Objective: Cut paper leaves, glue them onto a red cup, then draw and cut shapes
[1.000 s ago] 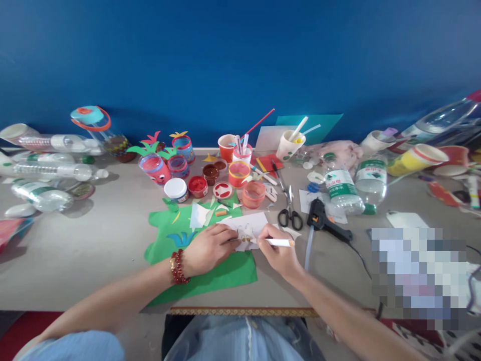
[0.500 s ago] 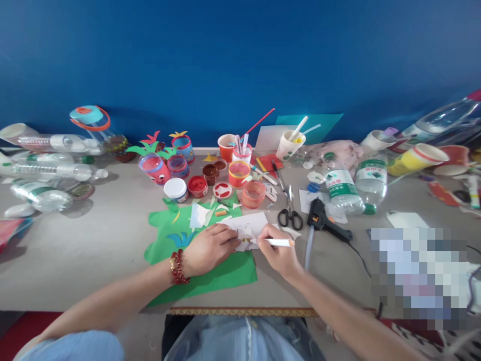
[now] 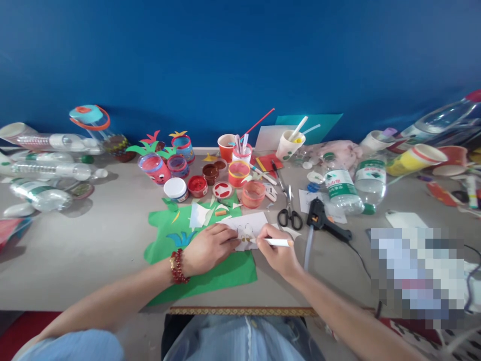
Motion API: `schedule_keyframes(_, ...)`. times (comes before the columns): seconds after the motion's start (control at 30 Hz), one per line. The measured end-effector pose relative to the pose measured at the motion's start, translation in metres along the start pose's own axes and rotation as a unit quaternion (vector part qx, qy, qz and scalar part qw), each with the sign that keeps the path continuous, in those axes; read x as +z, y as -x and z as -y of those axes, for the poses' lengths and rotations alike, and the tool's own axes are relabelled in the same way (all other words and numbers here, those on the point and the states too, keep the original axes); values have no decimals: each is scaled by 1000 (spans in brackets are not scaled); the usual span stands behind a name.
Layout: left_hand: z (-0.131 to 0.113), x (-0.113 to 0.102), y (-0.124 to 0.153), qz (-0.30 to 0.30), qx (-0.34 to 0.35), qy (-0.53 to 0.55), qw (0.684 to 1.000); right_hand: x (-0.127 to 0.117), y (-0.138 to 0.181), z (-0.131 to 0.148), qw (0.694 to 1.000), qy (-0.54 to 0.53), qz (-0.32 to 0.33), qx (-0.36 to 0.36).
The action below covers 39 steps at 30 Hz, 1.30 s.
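A white marker (image 3: 278,242) is pinched in my right hand (image 3: 280,253), its tip on a small sheet of white paper (image 3: 259,219). The paper carries a few drawn outlines and yellow-brown marks. My left hand (image 3: 210,249), with a red bead bracelet at the wrist, lies flat across the paper's left side and presses it down. Beneath both is a large green paper sheet (image 3: 221,281). A blue leaf-shaped cutout (image 3: 180,239) lies on the green sheet beside my left hand, with white paper scraps (image 3: 201,214) above it.
Paint jars (image 3: 197,186) and painted cups (image 3: 154,168) stand beyond the paper. Black-handled scissors (image 3: 290,215) and a glue gun (image 3: 326,220) with its cord lie to the right. Plastic bottles (image 3: 341,190) lie at both sides. A blue wall (image 3: 240,65) closes off the back.
The marker tip has shifted very slightly left on the paper with my right hand. My left hand stays in place.
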<state>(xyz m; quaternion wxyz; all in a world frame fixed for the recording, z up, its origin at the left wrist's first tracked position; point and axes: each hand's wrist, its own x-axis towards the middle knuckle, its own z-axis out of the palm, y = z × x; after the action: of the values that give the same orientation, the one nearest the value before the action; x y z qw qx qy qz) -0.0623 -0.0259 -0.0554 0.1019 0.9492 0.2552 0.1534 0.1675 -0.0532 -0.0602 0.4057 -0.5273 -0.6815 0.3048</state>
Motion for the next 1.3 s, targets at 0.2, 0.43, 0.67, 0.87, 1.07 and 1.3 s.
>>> schedule_keyframes(0.2,0,-1,-1,0,2,0,1000,0,0,0,1000,-2,6,6)
schedule_keyframes(0.43,0,-1,0,-4,1,0,1000,0,2,-2,1000,-12,9,8)
schedule_keyframes(0.67,-1,-2,-1,-7,2,-5,1000,-1,2,-2,999,-18,-24,25)
schedule_keyframes(0.87,-1,-3,-1,-3,1,-1,1000,0,1,0,1000,-9,-4,13)
schedule_keyframes(1.07,-1,-3,-2,-9,5,-4,1000,-1,1,0,1000,-9,-8,16)
schedule_keyframes(1.3,-1,-3,-1,-1,2,-4,1000,-1,2,0,1000,-15,-8,13)
